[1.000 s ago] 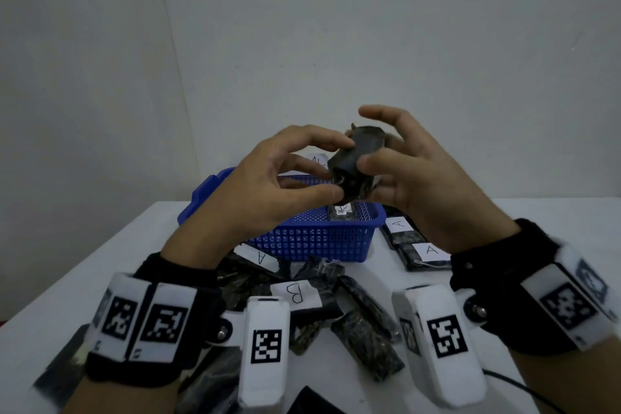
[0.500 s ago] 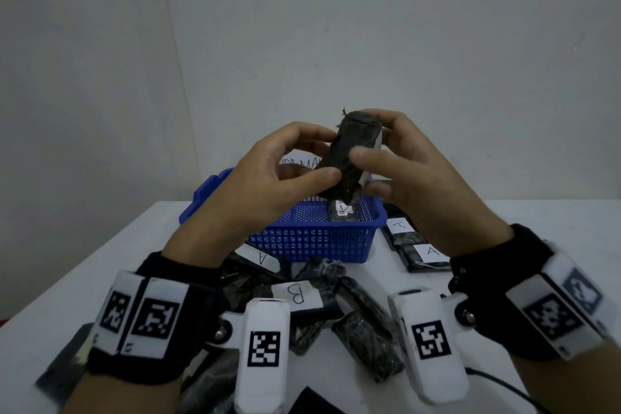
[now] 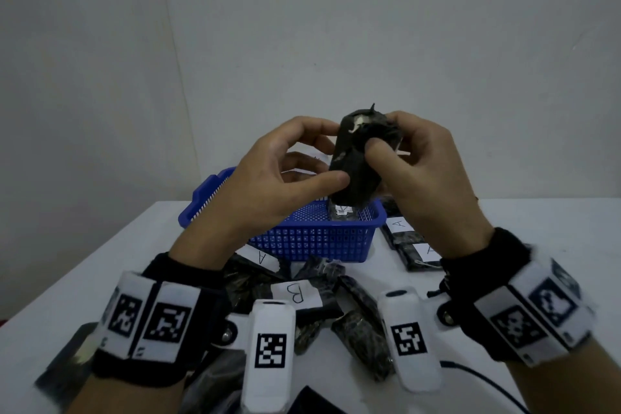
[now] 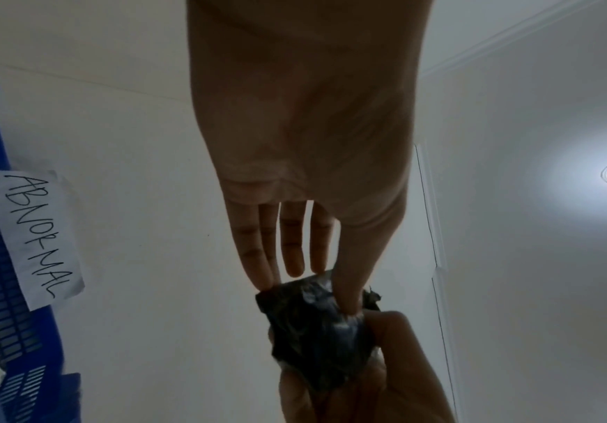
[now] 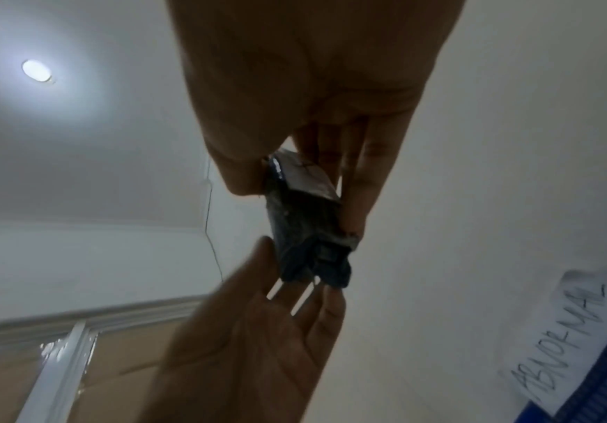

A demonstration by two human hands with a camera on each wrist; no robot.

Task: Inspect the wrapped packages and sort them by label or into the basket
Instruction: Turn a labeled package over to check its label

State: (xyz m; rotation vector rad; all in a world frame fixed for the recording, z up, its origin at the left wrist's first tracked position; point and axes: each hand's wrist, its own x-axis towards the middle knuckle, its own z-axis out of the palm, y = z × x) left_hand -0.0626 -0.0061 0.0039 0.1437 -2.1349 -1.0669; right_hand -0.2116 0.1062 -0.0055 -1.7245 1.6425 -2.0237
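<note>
A black-wrapped package (image 3: 357, 161) stands nearly upright in the air above the blue basket (image 3: 312, 240), its torn top end showing pale. My left hand (image 3: 282, 175) pinches its left side between thumb and fingers. My right hand (image 3: 413, 171) grips its upper right, thumb on the front face. In the left wrist view the package (image 4: 318, 329) sits at my fingertips with the right hand below it. The right wrist view shows the package (image 5: 305, 223) held between both hands. One wrapped package (image 3: 342, 212) lies inside the basket.
The basket carries a paper sign reading ABNORMAL (image 4: 34, 237). Two packages labelled A (image 3: 408, 242) lie right of the basket. A heap of black packages, one labelled B (image 3: 297, 294) and one A (image 3: 260, 257), lies in front of it on the white table (image 3: 67, 286).
The package has been turned from lying tilted between my hands to standing nearly upright and lifted slightly. My right thumb has shifted onto its front face.
</note>
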